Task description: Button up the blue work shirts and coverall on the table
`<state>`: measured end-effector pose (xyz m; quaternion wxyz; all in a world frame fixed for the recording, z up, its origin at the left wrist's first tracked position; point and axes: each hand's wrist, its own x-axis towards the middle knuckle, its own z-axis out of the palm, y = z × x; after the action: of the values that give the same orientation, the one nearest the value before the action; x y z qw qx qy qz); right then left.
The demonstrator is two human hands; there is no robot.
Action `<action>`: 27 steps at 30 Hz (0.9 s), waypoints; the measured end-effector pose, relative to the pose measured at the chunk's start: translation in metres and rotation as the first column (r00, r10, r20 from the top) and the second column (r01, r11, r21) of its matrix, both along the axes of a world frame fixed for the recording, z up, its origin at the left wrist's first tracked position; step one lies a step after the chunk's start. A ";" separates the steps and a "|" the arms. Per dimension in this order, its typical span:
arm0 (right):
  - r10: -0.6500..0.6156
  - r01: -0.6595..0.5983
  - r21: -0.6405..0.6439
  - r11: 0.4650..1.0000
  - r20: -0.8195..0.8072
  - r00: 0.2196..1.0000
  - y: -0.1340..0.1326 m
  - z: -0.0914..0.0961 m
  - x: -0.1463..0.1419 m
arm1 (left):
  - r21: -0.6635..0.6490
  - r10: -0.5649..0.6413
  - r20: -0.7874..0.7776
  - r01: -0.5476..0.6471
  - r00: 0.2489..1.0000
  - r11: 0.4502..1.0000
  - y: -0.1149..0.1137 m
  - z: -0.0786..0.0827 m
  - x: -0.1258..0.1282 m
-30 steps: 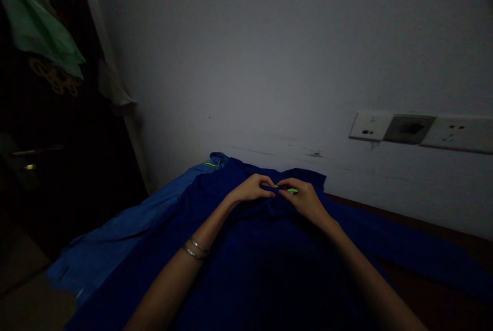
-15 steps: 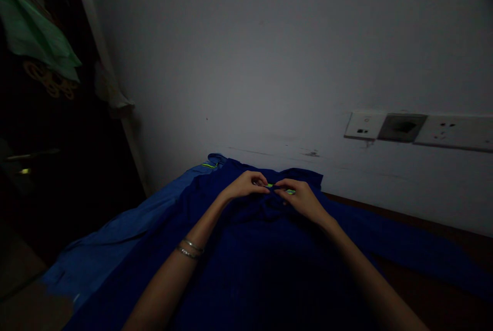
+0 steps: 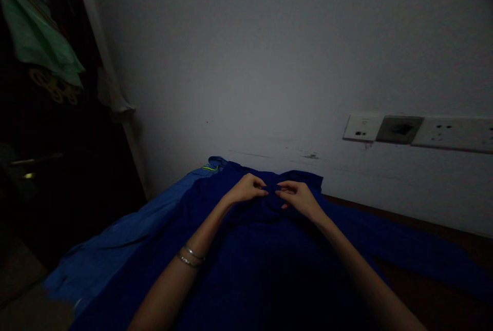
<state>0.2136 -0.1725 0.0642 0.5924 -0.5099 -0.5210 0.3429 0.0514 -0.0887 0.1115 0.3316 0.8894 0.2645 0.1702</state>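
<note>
A dark blue garment (image 3: 269, 259) lies spread on a surface against a white wall. My left hand (image 3: 246, 190) and my right hand (image 3: 298, 198) meet at its far middle, near the collar. Both hands are closed, each pinching a fold of the dark blue cloth between fingers and thumb. Two thin bracelets (image 3: 190, 257) circle my left wrist. A lighter blue garment (image 3: 127, 238) lies under the dark one on the left, with a yellow-green stripe (image 3: 210, 168) at its far end.
A row of wall sockets and switch plates (image 3: 418, 132) runs along the wall at the right. Brown wood surface (image 3: 442, 228) shows beside the garment. At the left is a dark doorway with a green cloth (image 3: 38, 43) hanging and a white frame (image 3: 108, 79).
The small yellow-green patch seen between my fingers earlier is now covered by dark blue cloth. Both hands stay at the same spot, fingers shifted slightly.
</note>
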 end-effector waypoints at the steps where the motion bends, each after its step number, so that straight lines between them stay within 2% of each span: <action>1: -0.002 0.002 0.002 1.000 0.004 1.000 0.000 0.000 -0.001 | -0.067 -0.013 0.028 0.015 1.000 0.998 0.003 -0.002 0.000; 4: -0.008 0.007 0.003 1.000 0.065 0.998 -0.002 0.000 -0.003 | -0.193 -0.027 0.093 0.045 0.995 0.980 0.009 -0.008 -0.001; 8: -0.020 0.019 0.009 1.000 0.146 0.989 -0.006 0.005 -0.006 | -0.237 -0.003 0.134 0.035 0.991 0.971 0.011 -0.011 0.000; 12: -0.036 0.032 0.026 0.999 0.167 0.985 -0.009 0.007 -0.007 | -0.225 0.028 0.137 0.003 0.990 0.974 0.009 -0.011 0.002; 17: -0.037 0.027 0.050 0.998 0.212 0.977 -0.006 0.002 -0.009 | -0.141 0.031 0.127 -0.013 0.991 0.990 0.007 -0.013 0.002; 22: -0.073 0.069 0.026 0.997 0.255 0.964 -0.005 0.001 -0.012 | -0.157 -0.009 0.123 0.028 0.992 0.987 0.007 -0.014 0.002; 27: -0.120 0.103 0.071 0.992 0.313 0.942 -0.004 -0.001 -0.012 | -0.145 -0.001 0.084 0.013 0.996 0.989 0.005 -0.013 0.001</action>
<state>0.2014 -0.1766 0.0634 0.5331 -0.5710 -0.5885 0.2083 0.0526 -0.0836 0.0989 0.4069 0.8559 0.2590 0.1863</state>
